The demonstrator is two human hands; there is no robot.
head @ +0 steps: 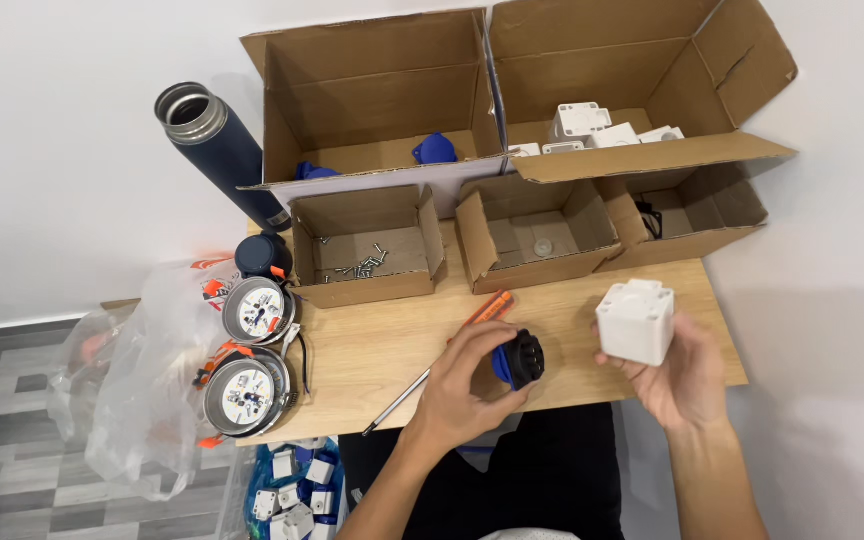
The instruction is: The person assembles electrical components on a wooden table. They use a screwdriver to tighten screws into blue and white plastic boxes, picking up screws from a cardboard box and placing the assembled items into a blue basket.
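I looked down at a small wooden table [372, 350] against a white wall. My left hand [462, 385] was closed around a round black part with a blue collar [519, 360], held just above the table's front edge. My right hand [677, 375] gripped a white square plastic housing [636, 321] from below, lifted a little and apart from the black part. The two pieces were not joined.

An orange-handled screwdriver [452, 350] lay on the table, partly under my left hand. Behind it stood a small cardboard box of loose screws [364, 255], a second small box with one pale disc [537, 240], and a third box [687, 215] with something dark that I could not identify. Two large open cartons [382, 90] at the back held blue parts and white housings; there seemed to be plenty left.

At the left sat two round gauge-like units [252, 350] beside a crumpled clear plastic bag [142, 400], and a dark blue steel flask [217, 150]. Below the table, a bag of white-and-blue assembled pieces [297, 495] was cut off by the frame's edge, so I could not count them.
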